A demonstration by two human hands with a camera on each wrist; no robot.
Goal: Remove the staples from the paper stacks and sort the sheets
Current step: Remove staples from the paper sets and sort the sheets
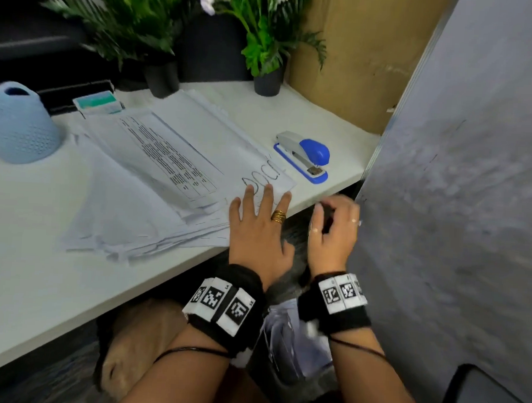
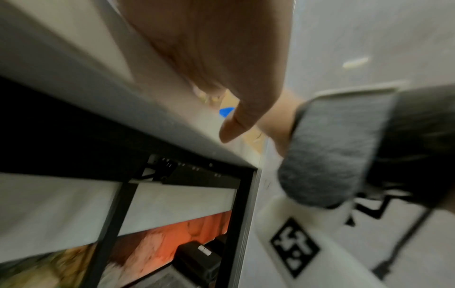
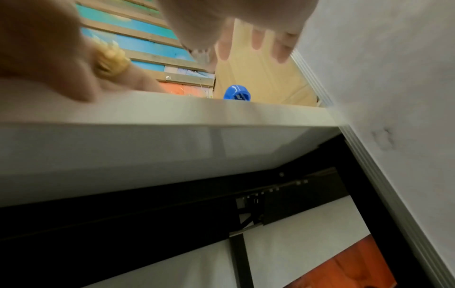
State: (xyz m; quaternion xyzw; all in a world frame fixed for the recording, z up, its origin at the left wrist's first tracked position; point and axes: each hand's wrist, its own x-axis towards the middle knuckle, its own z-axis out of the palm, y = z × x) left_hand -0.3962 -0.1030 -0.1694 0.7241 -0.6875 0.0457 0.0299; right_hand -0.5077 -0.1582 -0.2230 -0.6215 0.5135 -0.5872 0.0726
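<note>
A spread of white paper stacks [image 1: 141,195] covers the middle of the white desk [image 1: 24,265]. The top printed sheet [image 1: 168,156] carries a table of text. A sheet with handwriting [image 1: 257,167] lies at the right end. My left hand [image 1: 258,228] rests flat on that sheet's near corner with its fingers straight; a gold ring [image 1: 278,216] sits on one finger. My right hand [image 1: 334,226] hovers just off the desk's front edge, its fingers loosely bent and holding nothing. The right wrist view shows its fingers [image 3: 256,41] spread. A blue and grey stapler [image 1: 304,155] stands beyond both hands.
A grey partition [image 1: 460,180] walls the right side close to my right hand. Two potted plants [image 1: 266,47] and a cardboard box [image 1: 359,52] stand at the back. A pale blue perforated basket [image 1: 19,126] and a teal box [image 1: 97,101] sit at the left.
</note>
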